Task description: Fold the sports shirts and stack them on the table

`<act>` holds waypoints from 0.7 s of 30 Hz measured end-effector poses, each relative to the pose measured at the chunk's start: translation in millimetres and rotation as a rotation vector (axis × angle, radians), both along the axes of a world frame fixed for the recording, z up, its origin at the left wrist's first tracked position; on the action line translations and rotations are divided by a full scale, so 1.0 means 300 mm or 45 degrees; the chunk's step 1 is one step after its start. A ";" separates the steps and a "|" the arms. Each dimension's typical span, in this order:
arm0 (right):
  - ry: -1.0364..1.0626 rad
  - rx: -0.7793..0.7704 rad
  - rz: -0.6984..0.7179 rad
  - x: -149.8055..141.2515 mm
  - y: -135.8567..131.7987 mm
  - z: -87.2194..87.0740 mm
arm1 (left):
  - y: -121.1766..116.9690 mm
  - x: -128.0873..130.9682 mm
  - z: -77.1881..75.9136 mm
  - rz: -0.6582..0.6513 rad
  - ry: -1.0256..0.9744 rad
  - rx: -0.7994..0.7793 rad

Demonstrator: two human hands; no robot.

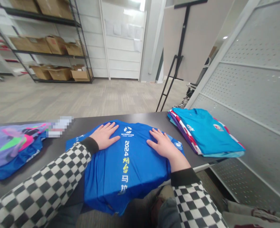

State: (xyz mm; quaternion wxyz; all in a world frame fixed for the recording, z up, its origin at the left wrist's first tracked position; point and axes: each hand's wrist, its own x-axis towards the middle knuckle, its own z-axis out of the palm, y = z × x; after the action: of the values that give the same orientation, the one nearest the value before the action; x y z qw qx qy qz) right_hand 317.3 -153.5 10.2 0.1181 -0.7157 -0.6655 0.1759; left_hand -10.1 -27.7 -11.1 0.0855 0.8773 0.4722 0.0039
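Note:
A blue T-shirt [140, 158] with white and yellow lettering lies spread on the dark table [83, 126], its lower part hanging over the near edge. My left hand [105, 135] rests flat on the shirt's upper left, fingers stretched out. On the upper right of the same shirt lies my right hand [162, 144], palm down with its fingers apart. Both hands touch the cloth and grip nothing. The shirt's sleeves show at either side, the left one partly covered by my checkered forearm.
A stack of folded shirts [206, 129], turquoise on top, sits at the table's right end. Purple and blue garments [14, 145] lie loosely at the left. Beyond stand shelves [52, 52] with cardboard boxes and a board on an easel [177, 60]. A perforated panel [253, 85] rises at right.

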 end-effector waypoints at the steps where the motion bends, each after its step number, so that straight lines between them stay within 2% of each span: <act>1: 0.031 0.022 -0.039 0.011 0.004 0.009 | 0.015 0.007 0.005 0.010 0.006 0.000; 3: 0.075 0.094 -0.095 0.014 -0.006 0.035 | 0.047 0.022 0.016 0.033 0.018 0.010; 6: 0.123 0.170 -0.013 -0.021 -0.068 0.087 | 0.097 0.032 0.024 0.070 0.039 -0.005; 9: 0.171 0.078 0.099 -0.070 -0.141 0.126 | 0.138 0.005 0.020 0.137 0.050 -0.021; 12: 0.101 -0.092 0.074 -0.090 -0.175 0.128 | 0.148 -0.054 0.018 0.241 0.064 0.050; 15: 0.061 -0.154 -0.012 -0.076 -0.158 0.099 | 0.124 -0.088 0.045 0.346 0.132 0.109; 18: 0.090 -0.113 -0.007 -0.055 -0.123 0.068 | 0.088 -0.024 0.100 0.400 0.236 0.163; 21: 0.079 -0.106 -0.022 -0.043 -0.108 0.061 | 0.067 0.151 0.139 0.201 0.107 0.201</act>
State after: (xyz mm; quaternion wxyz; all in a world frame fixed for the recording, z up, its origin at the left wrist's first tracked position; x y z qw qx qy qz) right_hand 304.5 -185.8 28.5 0.1104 -0.7199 -0.6474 0.2247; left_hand 35.1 -7.6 30.7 -0.0043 0.8408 0.5412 0.0112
